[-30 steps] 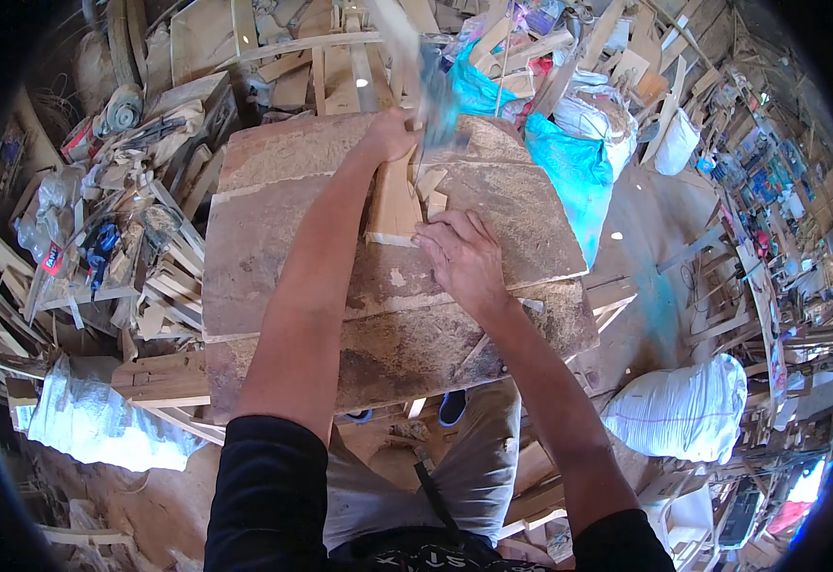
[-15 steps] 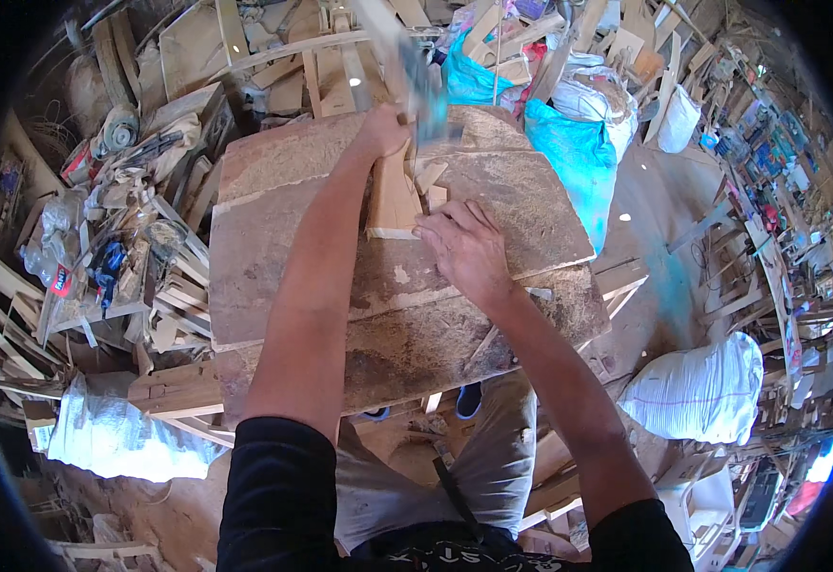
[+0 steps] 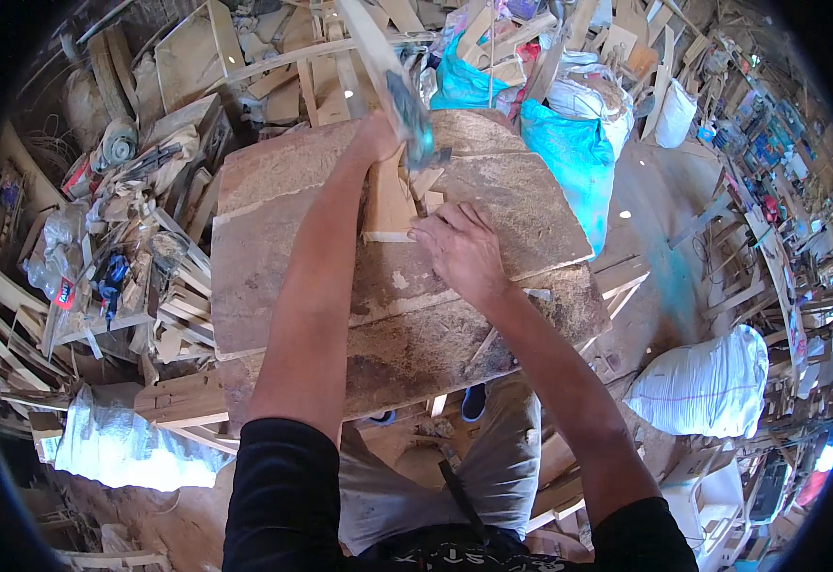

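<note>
Wood block (image 3: 388, 212) on a dusty surface (image 3: 274, 224)

In the head view, the wood block lies near the far middle of the surface, with its pale end toward the person. The left hand (image 3: 376, 140) is at the far end of the block. Some of its fingers are hidden, so I cannot tell if its grip pinches the wood. The right hand (image 3: 462, 250) has a loose grip, fingers bent and a bit spread, with tips at the near right corner. Small wood bits (image 3: 433, 201) lie just beside the block.

A blue-green machine part (image 3: 413, 119) is right next to the left hand. It may be part of a saw, but I cannot see a blade well. If that hand slipped, it could get hurt. The bits could get in the way and make the block turn. Dust could make it slide.

Past the right edge stands a blue bag (image 3: 569, 157); its inside is hidden. A farther blue bag (image 3: 457, 84) has wood scraps poking out. A white bag (image 3: 567, 97) holds brown stuff, maybe sawdust. The fat white sack (image 3: 707, 381) looks full, but I cannot see of what.
</note>
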{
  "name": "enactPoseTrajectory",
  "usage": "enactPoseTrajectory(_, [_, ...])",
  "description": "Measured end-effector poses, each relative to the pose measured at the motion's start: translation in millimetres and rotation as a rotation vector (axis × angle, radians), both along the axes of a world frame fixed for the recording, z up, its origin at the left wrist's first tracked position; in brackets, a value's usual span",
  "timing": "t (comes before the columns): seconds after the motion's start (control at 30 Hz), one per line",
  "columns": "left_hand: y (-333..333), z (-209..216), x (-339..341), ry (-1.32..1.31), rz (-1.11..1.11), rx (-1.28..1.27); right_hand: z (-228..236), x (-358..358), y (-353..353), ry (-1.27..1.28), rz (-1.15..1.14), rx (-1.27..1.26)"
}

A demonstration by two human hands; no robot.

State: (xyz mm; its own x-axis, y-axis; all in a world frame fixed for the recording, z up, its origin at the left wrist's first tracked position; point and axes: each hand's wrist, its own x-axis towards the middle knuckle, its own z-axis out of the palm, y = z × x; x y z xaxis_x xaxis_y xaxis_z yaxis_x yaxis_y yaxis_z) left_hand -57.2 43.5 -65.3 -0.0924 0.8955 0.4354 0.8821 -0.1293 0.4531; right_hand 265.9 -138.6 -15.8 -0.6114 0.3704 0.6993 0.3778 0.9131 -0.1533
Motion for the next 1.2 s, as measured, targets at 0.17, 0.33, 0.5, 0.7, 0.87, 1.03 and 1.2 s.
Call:
enactPoseTrajectory(0.17, [19.9, 7.5, 66.3, 0.038, -0.166, -0.015, -11.2, 30.2, 17.1, -0.047, -0.095, 0.015])
enactPoseTrajectory(0.33, [12.4, 2.5, 22.5, -0.017, 0.049, -0.066, -6.5, 9.6, 8.6, -0.01, -0.031, 0.007])
enactPoseTrajectory(0.5, [-6.0, 13.0, 63.7, 0.282, -0.044, -0.225, -11.8, 20.5, 9.9, -0.017, -0.067, -0.044])
enactPoseTrajectory(0.7, [-58.1, -4.3, 45.1, 0.217, -0.018, -0.198, -1.6, 2.5, 3.7, -0.005, -0.014, -0.077])
enactPoseTrajectory(0.87, [-94.8, 20.3, 105.4, -0.042, 0.123, -0.195, -0.9, 17.1, 8.0, -0.038, -0.068, -0.087])
enactPoseTrajectory(1.03, [-100.7, 21.4, 97.0, 0.056, 0.157, -0.109, 5.1, 11.6, 2.3, -0.009, -0.021, -0.145])
enactPoseTrajectory(1.2, [-101.5, 22.7, 112.9, 0.108, 0.165, -0.066, 0.5, 44.6, 14.6, 0.178, -0.093, -0.308])
